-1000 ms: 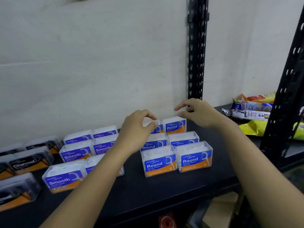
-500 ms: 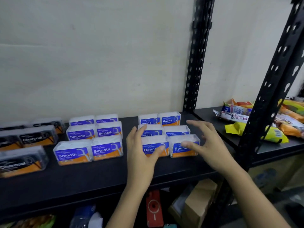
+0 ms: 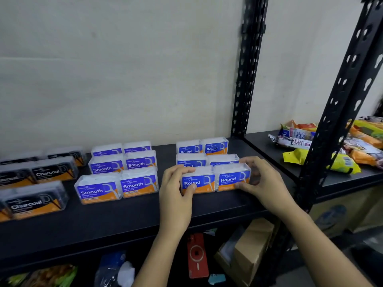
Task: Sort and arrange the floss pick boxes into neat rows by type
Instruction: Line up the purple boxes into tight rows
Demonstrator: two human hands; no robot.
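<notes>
Clear floss pick boxes stand in groups on a black shelf [image 3: 128, 216]. Blue "Round" boxes [image 3: 209, 150] form rows two wide on the right. My left hand [image 3: 176, 191] grips the left end of the front left Round box [image 3: 200, 180], thumb on its label. My right hand [image 3: 261, 181] wraps the right end of the front right Round box [image 3: 231, 177]. The two front boxes stand side by side, touching. Blue "Smooth" boxes [image 3: 118, 179] sit in the middle in rows of two. Black "Charcoal" boxes [image 3: 35, 200] are at the left, partly cut off.
A black perforated upright [image 3: 246, 79] rises behind the Round boxes, another [image 3: 339, 104] at the front right. Snack packets [image 3: 323, 146] lie on the neighbouring shelf to the right. Below are a red phone [image 3: 196, 254], a cardboard box [image 3: 250, 247] and bags. A pale wall backs the shelf.
My hands came back from the rear Round boxes to the front row and closed on the two front Round boxes. The camera pulled back and tilted down.
</notes>
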